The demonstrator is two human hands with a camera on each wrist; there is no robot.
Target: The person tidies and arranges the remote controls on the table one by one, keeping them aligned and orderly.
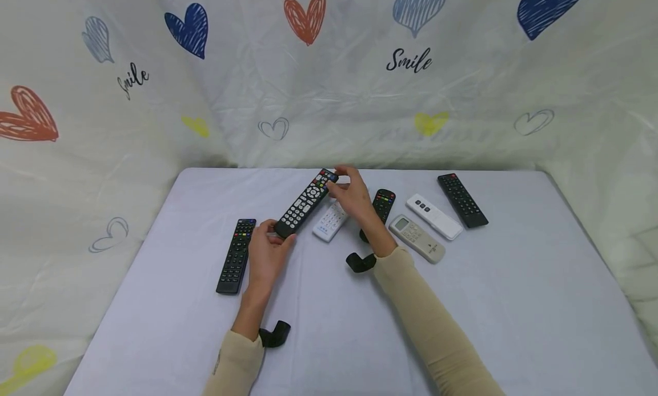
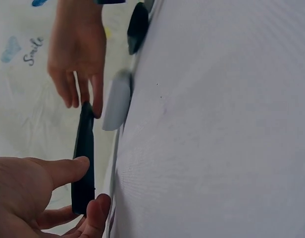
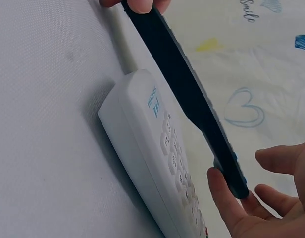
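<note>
Grip status, both hands?

Left hand [image 1: 267,253]: I've got the lower end of the white-buttoned black remote [image 1: 304,206], thumb on one side, fingers on the other. Gap between them is just the remote's body.

And the right?

Right hand [image 1: 356,199]: I'm pinching the upper end, by the coloured keys, fingertips on both sides. Light hold, other fingers spread loosely.

Location?

Middle of the head frame, slanting from lower left to upper right. It's up off the tabletop [image 1: 519,304]. Right wrist view shows daylight between it and the white keypad remote [image 3: 142,124], which lies just right of it in the head frame.

Any text?

"Smile" lettering [image 1: 409,60], black script on the backdrop [image 1: 349,107], upper right of the head frame; same word again upper left. White keypad remote has blue lettering on one end, upper middle of the right wrist frame; too skewed for me to read. Beige remote [image 1: 417,239], right of centre in the head frame: small dark mark, illegible. Key labels on mine: too small.
</note>
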